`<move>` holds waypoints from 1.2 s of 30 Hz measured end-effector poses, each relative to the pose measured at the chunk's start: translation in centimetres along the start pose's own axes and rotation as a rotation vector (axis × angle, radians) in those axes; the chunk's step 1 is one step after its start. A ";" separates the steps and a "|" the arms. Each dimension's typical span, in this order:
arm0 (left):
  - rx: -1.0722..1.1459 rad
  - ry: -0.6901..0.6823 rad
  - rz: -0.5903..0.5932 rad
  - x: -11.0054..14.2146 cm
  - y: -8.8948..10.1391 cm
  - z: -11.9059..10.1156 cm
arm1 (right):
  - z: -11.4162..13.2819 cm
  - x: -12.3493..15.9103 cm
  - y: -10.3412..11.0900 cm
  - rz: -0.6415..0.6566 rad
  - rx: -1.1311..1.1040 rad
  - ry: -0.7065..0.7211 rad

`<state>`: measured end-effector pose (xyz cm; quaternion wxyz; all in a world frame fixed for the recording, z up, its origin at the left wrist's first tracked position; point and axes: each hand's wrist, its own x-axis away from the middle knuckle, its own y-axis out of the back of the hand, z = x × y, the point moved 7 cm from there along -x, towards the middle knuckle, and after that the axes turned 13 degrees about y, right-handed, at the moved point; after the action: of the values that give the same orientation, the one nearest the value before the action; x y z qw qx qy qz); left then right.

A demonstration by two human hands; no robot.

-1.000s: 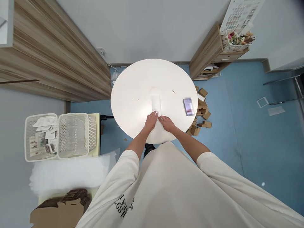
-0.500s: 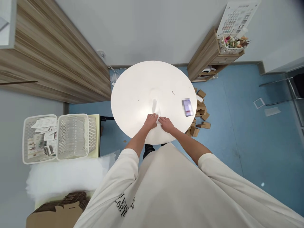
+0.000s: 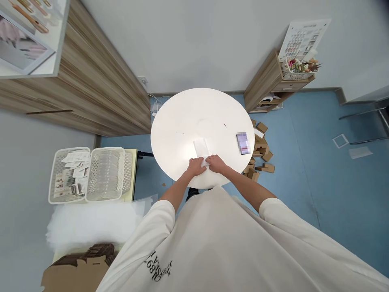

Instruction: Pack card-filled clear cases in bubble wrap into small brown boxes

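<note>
A flat white sheet or sleeve (image 3: 201, 147), thin and slightly see-through, lies on the round white table (image 3: 173, 117). Its near end is between my two hands, close to the table's front edge. My left hand (image 3: 196, 166) is closed on the left side of that end, fingers bent and thumb pointing inward. From the right, my right hand (image 3: 215, 163) pinches the same end, its fingertips almost meeting the left thumb. Fingers cover the gripped part, so any fold there is hidden.
A pixelated purple item (image 3: 242, 143) lies at the table's right. Brown cardboard boxes (image 3: 260, 142) are piled on the floor beyond. To the left stand white baskets (image 3: 90, 174), one with papers, one with clear plastic pieces, beside white sheets (image 3: 94, 223) and flat cardboard (image 3: 75, 271).
The camera view has shifted, so the surroundings sit lower and further right. The white sheet, narrow and partly raised before, now lies flatter and wider. Both hands remain at its near end.
</note>
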<state>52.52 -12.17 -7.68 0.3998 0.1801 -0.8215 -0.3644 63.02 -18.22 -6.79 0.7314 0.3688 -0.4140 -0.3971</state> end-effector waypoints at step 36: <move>0.073 0.184 -0.276 -4.7 2.4 2.7 | -4.1 -5.2 1.7 -0.120 -0.057 -0.255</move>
<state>53.29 -6.63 -9.50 0.4128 0.3384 -0.7614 -0.3680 65.37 -12.02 -8.47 0.6578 0.3187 -0.4694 -0.4953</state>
